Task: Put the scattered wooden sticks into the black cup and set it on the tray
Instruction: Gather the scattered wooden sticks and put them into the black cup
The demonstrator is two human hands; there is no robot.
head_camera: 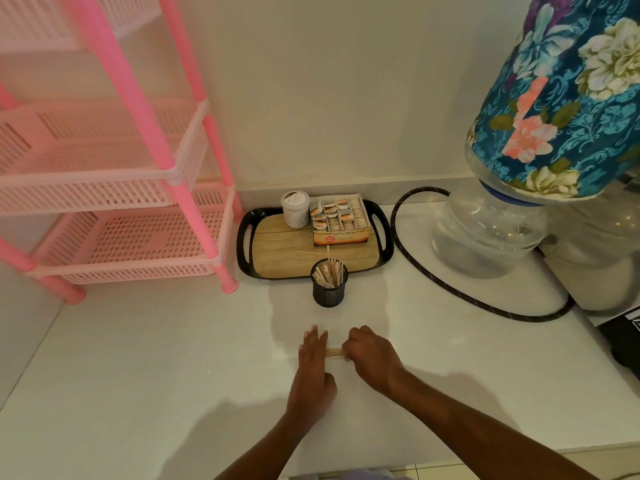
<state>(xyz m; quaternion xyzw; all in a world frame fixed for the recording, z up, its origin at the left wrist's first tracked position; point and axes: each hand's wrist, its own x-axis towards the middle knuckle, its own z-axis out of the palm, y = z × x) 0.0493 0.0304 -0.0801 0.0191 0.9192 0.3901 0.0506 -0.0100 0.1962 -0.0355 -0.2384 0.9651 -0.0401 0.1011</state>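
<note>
Two hands meet near the front of a white tabletop [145, 358]. The right hand [372, 358] is curled closed around one end of a small bundle of wooden sticks [334, 352], which lies level just above the surface. The left hand [313, 362] is held flat and open, fingers straight, its palm pressed against the other end of the bundle; it grips nothing. Beyond the hands stands a black mesh cup [329, 284], upright on the tabletop just in front of the tray [246, 237] and not on it; many sticks already stand inside it, their tips rising above the rim. One loose stick [311, 253] lies on the tray's wood-patterned floor, near the cup. At the back of the tray sit a white jar [295, 209] and an open cardboard box [341, 220] of small packets. A pink plastic rack [114, 188] stands to the left, and a water bottle [491, 223] under a floral cover [568, 98] to the right, with a black hose [446, 289] looping around its base.
</note>
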